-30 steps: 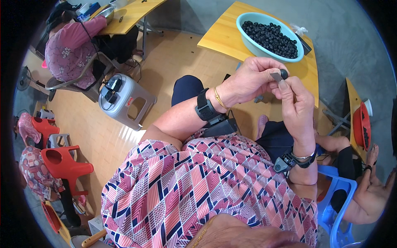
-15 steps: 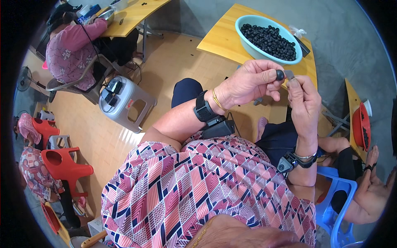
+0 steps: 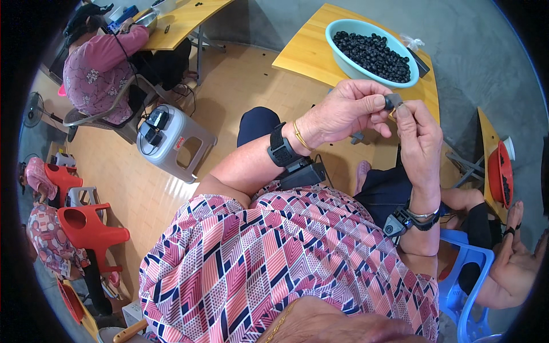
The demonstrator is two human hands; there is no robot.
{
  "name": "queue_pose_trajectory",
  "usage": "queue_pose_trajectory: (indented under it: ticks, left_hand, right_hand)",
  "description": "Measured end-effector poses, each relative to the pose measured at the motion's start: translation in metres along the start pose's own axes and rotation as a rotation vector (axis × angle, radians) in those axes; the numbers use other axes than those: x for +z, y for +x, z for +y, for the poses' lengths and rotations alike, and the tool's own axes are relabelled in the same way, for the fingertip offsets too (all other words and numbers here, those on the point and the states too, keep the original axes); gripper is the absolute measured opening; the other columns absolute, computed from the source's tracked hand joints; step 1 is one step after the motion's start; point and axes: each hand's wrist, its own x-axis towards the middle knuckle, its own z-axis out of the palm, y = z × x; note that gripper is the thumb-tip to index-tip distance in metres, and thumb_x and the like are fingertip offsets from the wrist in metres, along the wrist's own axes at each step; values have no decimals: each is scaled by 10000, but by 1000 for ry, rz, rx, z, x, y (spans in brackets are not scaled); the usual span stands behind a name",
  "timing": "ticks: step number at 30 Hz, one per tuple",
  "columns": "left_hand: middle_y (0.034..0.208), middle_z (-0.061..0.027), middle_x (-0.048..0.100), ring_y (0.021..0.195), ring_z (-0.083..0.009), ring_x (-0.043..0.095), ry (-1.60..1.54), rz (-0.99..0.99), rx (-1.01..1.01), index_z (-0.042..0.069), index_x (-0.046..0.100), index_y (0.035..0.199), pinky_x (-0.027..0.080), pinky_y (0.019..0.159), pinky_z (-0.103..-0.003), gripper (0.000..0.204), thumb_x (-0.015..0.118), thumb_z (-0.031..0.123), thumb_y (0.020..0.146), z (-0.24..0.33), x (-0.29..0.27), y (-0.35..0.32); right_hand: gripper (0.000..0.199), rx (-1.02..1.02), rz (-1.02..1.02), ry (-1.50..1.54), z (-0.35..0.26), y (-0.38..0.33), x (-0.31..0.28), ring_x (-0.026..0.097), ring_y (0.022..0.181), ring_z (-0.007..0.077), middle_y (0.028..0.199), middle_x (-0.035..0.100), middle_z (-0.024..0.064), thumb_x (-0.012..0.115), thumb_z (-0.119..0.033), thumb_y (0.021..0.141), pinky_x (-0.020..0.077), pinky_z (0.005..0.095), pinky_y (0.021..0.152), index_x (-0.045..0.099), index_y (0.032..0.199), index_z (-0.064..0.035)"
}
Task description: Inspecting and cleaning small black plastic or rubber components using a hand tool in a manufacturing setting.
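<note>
My left hand (image 3: pixel 346 111) and my right hand (image 3: pixel 420 137) meet in front of my chest, both pinching one small dark round part (image 3: pixel 392 102) between fingertips and thumbs. The left thumb and forefinger hold its left side; the right forefinger presses on its right side. Just beyond the hands, a light blue basin (image 3: pixel 343 60) full of several similar small black parts stands on a yellow wooden table (image 3: pixel 309 51). Each wrist carries a black strapped device.
A grey plastic stool (image 3: pixel 174 143) with black devices on it stands on the floor at left. A seated person in pink (image 3: pixel 97 63) works at another yellow table (image 3: pixel 177 23). Red chairs (image 3: pixel 86 228) stand lower left. A red bowl (image 3: pixel 500 174) and another person's hand (image 3: pixel 517 257) are at right.
Both hands have risen slightly toward the basin with the small dark part still pinched between them. The right fingers have shifted on the part.
</note>
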Motion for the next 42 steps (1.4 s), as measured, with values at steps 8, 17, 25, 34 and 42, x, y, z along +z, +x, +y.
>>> queue_pose_trajectory:
  ticks: [8, 17, 25, 34, 42]
  left_hand:
    - [765, -50, 531, 685, -111, 524, 92, 111, -23, -25, 556, 960, 538, 634, -305, 174, 507, 107, 858, 4, 5, -5]
    - [762, -49, 544, 678, -117, 525, -54, 75, -62, -14, 567, 942, 522, 604, -292, 180, 530, 133, 847, -2, -2, -2]
    - [879, -64, 599, 713, -125, 553, -2, 97, -75, 18, 570, 955, 466, 626, -258, 232, 537, 218, 844, -6, 2, -4]
    - [752, -53, 587, 620, -111, 527, -114, 196, -62, 8, 586, 874, 462, 584, -228, 191, 548, 192, 839, -11, 10, -2]
    - [741, -28, 569, 607, -93, 490, -174, 241, -73, 18, 584, 873, 438, 579, -220, 179, 543, 190, 842, -12, 6, 0]
  right_hand:
    - [160, -85, -88, -76, 5, -6, 7, 498, 595, 87, 639, 539, 16, 473, -124, 878, 408, 221, 546, 536, 793, -4]
    - [170, -253, 134, -78, 17, -4, -1, 557, 702, 114, 813, 596, 52, 574, -88, 811, 450, 236, 620, 544, 959, -9]
    - [192, -402, 143, -144, 20, 3, 10, 564, 635, 138, 798, 582, 82, 597, -8, 766, 467, 235, 541, 552, 953, -12]
    - [221, -599, 265, -221, 39, 6, 18, 566, 576, 190, 709, 555, 97, 593, 55, 710, 450, 271, 493, 573, 920, -13]
    - [255, -746, 270, -353, 52, 9, 19, 565, 550, 192, 698, 561, 78, 575, 74, 678, 447, 276, 490, 574, 912, -25]
